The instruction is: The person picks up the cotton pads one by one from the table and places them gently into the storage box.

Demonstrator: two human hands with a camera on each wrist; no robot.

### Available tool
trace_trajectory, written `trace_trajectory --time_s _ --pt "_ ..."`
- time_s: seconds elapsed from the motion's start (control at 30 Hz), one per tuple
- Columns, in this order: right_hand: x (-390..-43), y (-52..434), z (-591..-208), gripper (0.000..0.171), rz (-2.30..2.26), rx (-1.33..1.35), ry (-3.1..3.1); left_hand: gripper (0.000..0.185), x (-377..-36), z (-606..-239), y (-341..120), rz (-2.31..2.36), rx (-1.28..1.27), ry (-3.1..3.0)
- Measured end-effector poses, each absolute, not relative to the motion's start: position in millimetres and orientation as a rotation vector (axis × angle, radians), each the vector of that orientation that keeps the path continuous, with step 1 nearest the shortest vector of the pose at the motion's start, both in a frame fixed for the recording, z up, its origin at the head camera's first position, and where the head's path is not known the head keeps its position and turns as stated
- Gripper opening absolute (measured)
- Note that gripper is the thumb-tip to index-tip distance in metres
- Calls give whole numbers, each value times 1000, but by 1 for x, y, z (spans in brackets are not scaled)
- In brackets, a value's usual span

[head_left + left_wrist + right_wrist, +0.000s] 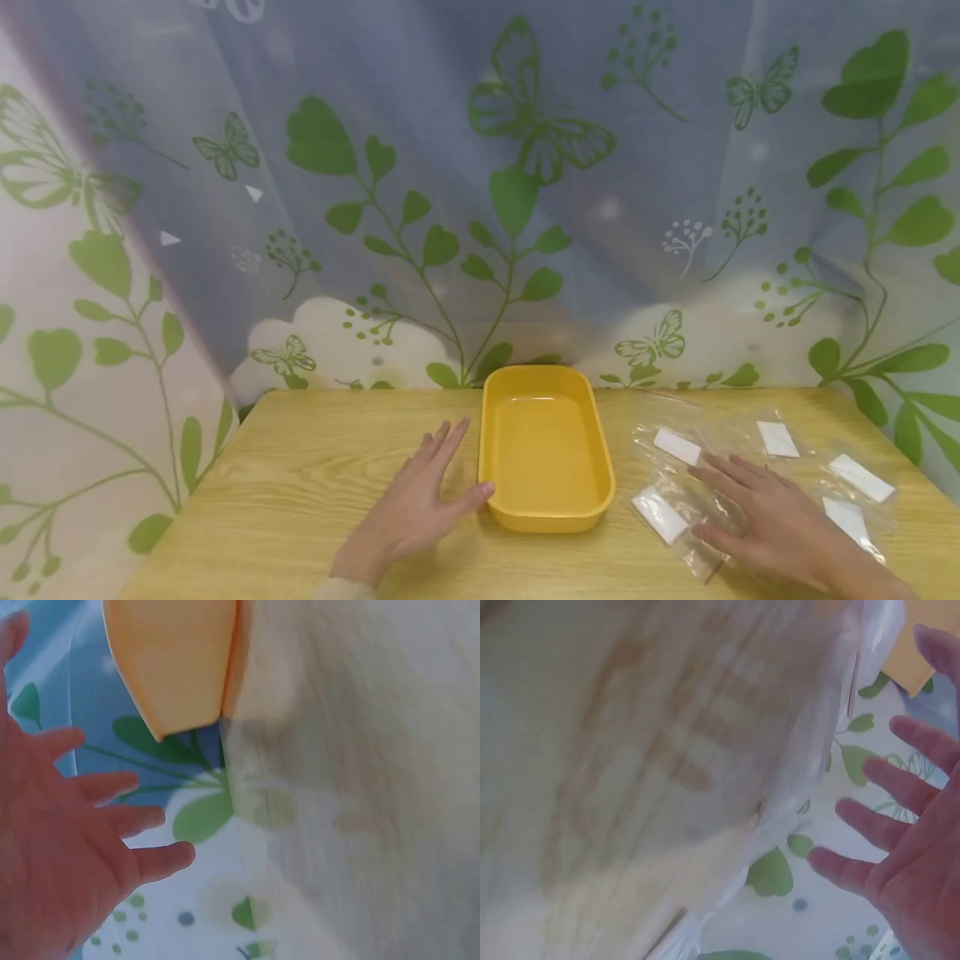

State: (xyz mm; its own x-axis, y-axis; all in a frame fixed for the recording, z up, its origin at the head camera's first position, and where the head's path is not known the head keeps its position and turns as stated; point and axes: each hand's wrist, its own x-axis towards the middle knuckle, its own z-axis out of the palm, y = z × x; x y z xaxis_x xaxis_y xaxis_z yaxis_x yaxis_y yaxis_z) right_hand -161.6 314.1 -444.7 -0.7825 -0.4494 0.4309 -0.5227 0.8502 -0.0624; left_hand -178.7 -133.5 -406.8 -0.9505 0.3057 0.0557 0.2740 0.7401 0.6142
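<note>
A yellow plastic tray (547,524), deep and with rounded corners, stands at the middle of the table with nothing inside. To its left is my left hand (414,510), fingers spread and straight, the thumb tip right at the tray's rim. The left wrist view shows that palm facing the tray wall (176,667). My right hand (783,521) is over several clear plastic bags at the right, its fingers extended and nothing gripped. Each bag has a white rectangular piece (660,514) in it. In the right wrist view, bag film (810,742) shows beside the spread fingers (900,784).
The wooden table (337,450) extends left of the tray. A blue and white curtain (420,75) printed with green leaves and butterflies hangs right behind the table's back edge. More bagged white pieces (861,478) lie toward the table's right edge.
</note>
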Motion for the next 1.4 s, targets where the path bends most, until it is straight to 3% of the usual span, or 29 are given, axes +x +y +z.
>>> trace_trajectory --time_s 0.43,0.73,0.97,1.4 --pt "-166 309 -451 38 95 869 -2591 117 -202 -409 -98 909 496 2802" --pt "-171 311 -461 25 208 1020 -2442 127 -199 -416 -95 950 479 2744" --pt "-173 311 -466 17 296 1081 -2416 133 -197 -421 -91 1005 479 2694" --pt "-180 312 -456 18 326 1058 -2331 143 -204 -421 -89 1001 468 2711"
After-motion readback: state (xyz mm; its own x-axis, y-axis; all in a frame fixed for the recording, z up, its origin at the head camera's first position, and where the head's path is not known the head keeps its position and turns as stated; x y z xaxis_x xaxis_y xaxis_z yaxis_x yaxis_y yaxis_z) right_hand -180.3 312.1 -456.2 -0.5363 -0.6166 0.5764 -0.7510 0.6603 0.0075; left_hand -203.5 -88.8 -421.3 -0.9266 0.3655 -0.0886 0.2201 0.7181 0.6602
